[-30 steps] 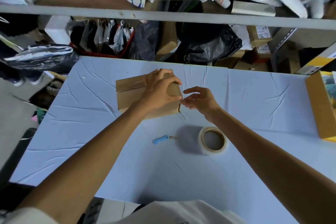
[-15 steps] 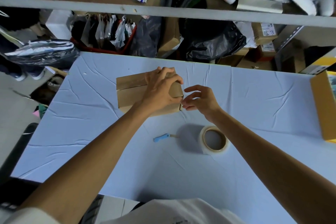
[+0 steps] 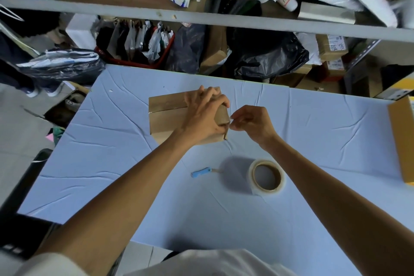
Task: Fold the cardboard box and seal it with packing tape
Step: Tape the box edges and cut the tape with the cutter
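Right hand (image 3: 253, 124) nearer box (image 3: 167, 116); creased blue table (image 3: 112, 163), cluttered shelves (image 3: 201, 14) behind

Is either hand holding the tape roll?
No, the tape roll lies on the table; left hand and right hand are at the box.

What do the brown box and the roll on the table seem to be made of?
The brown folded box looks like matte cardboard: dull faces, sharp creases. The tape roll seems glossy clear plastic film on a tan card core.
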Available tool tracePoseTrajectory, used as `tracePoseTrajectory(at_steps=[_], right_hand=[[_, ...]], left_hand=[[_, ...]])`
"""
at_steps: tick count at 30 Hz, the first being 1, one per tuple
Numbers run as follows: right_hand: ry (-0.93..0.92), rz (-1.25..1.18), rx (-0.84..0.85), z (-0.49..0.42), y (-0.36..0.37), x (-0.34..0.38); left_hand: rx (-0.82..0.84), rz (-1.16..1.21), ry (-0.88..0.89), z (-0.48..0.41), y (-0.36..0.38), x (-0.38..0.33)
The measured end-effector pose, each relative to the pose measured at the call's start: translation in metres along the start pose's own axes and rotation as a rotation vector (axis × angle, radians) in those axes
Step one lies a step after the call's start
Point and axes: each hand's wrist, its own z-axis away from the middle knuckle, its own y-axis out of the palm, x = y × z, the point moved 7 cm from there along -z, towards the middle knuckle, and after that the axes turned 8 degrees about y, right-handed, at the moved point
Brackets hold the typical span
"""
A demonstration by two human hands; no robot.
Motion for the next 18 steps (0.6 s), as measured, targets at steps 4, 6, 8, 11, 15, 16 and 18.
tracePoseTrajectory(at_steps=[4,6,8,11,15,16,18], right_hand=[[0.07,0.004,-0.122,-0.002,-0.004,-0.006],[0.14,0.1,-0.247,0.003,-0.009,-0.012],[0.22,0.121,-0.336,0.013,-0.013,-0.019],[0.257,0.02,-0.369,0.026,-0.009,-0.024],[0.262,-0.107,-0.365,0.033,0.005,-0.016],[0.25,-0.099,-0.364,0.033,0.008,-0.013],[0.243,-0.07,-0.357,0.035,0.014,-0.006]], left_hand=[[-0.013,-0.025,0.006,0.001,0.0,-0.001],[-0.013,-0.024,0.007,0.002,0.001,-0.001],[-0.018,-0.016,0.003,0.004,0.001,-0.002],[-0.031,0.003,-0.011,0.006,0.001,-0.003],[-0.045,0.014,-0.036,0.009,0.0,-0.005],[-0.043,0.02,-0.045,0.009,-0.001,-0.005],[-0.035,0.034,-0.055,0.01,-0.001,-0.004]])
